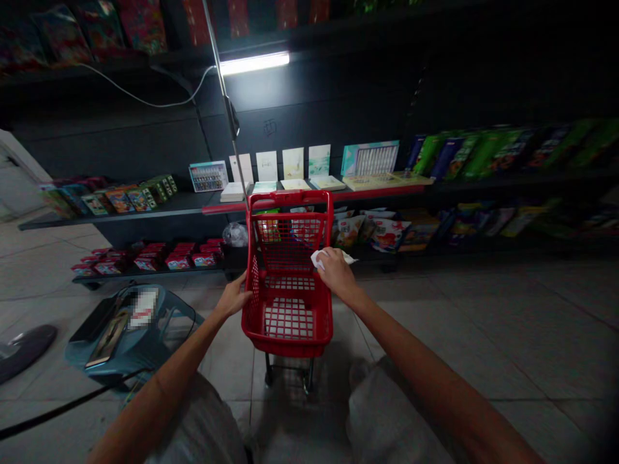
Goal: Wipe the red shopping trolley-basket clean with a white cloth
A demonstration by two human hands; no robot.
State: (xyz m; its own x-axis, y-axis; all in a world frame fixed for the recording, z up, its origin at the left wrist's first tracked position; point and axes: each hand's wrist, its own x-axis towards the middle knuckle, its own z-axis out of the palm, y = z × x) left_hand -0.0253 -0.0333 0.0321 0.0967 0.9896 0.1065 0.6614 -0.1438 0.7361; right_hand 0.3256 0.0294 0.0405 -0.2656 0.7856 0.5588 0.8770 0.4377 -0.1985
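Dark shelving point(180, 205) backs the red cart point(293, 293), which runs near to far between your left hand point(235, 296), touching its left side, grasp unclear, and right hand point(333, 270), clutching white cloth point(316, 258) by its right rim.

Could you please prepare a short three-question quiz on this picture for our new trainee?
1. Multiple choice: what is in the right hand?
a) a book
b) a white cloth or tissue
c) a snack bag

2. Open: from this view, on which side of the red shopping cart does the grey-blue stool stand?

3. True or false: the left hand is gripping the cart's top handle.

Key: 1. b; 2. left; 3. false, it is at the cart's side.
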